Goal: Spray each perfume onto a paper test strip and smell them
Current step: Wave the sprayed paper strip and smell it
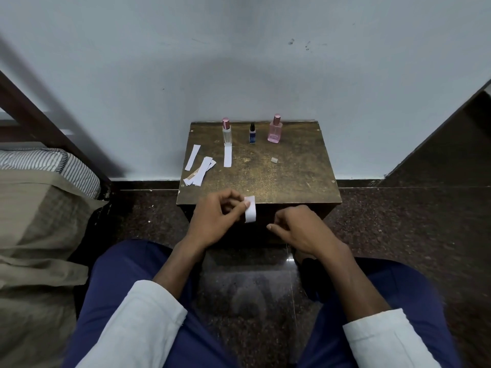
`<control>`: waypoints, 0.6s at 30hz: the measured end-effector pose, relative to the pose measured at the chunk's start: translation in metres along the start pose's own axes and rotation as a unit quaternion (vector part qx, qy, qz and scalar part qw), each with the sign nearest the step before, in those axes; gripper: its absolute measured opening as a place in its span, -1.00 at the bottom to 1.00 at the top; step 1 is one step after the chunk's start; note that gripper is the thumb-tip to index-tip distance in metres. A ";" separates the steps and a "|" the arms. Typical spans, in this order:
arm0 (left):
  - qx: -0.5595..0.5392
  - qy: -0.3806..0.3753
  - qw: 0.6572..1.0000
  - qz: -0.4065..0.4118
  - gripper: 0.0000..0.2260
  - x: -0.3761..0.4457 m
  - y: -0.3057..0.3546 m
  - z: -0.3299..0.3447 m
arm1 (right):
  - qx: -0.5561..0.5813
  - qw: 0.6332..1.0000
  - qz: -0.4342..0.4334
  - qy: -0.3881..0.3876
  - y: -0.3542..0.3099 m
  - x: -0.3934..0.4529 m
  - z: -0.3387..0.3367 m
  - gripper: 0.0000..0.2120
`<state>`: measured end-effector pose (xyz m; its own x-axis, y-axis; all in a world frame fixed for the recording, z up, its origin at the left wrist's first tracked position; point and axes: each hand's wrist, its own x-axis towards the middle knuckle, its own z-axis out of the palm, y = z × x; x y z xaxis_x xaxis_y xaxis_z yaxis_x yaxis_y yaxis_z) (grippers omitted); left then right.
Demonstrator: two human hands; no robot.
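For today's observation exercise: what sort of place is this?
Probably a bedroom or hostel room: a bed with striped bedding sits left, and a small wooden table stands against a bare wall on a stone floor.

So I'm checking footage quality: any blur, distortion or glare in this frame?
Head view: wide-angle bending curves the floor line and bed frame; the edges, sleeves and bed side are smeared; the table, bottles and strip in the left hand are sharp; soft shadow on the wall; faint glare on the floor.
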<state>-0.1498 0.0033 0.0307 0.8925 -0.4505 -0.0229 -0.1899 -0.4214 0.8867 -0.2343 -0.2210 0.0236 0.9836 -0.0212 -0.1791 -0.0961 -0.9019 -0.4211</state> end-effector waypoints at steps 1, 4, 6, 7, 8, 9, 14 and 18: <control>-0.030 0.007 1.000 -0.005 -0.92 -0.001 0.003 -0.002 | -0.036 0.999 0.000 -0.027 -0.003 0.000 0.003 -0.68; -0.207 0.018 0.978 -0.028 -0.88 -0.004 0.015 -0.009 | -0.107 0.993 -0.011 -0.039 -0.015 -0.002 0.006 -0.60; -0.394 -0.008 0.919 -0.028 -0.85 -0.007 0.023 -0.016 | -0.137 0.990 -0.021 -0.010 -0.021 -0.002 0.003 -0.57; -0.462 -0.031 0.886 -0.023 -0.80 -0.010 0.028 -0.020 | -0.149 0.988 -0.027 0.008 -0.024 -0.002 0.001 -0.57; -0.513 -0.046 0.857 -0.022 -0.72 -0.013 0.031 -0.022 | -0.159 0.987 -0.032 0.021 -0.025 -0.002 -0.001 -0.57; -0.541 -0.055 0.839 -0.025 -0.68 -0.015 0.032 -0.024 | -0.163 0.986 -0.035 0.029 -0.026 -0.002 -0.002 -0.56; -0.049 0.020 0.994 -0.095 -0.92 -0.010 0.005 -0.020 | -0.158 0.987 -0.009 -0.024 -0.030 -0.004 -0.001 -0.67; -0.196 0.035 0.967 -0.160 -0.90 -0.012 0.012 -0.014 | -0.190 0.978 0.037 -0.078 -0.029 -0.007 0.004 -0.61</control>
<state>-0.1574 0.0146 0.0483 0.9077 -0.2869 -0.3064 0.2580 -0.1945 0.9464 -0.2389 -0.1933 0.0335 0.9381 -0.0528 -0.3424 -0.0730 -0.9963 -0.0463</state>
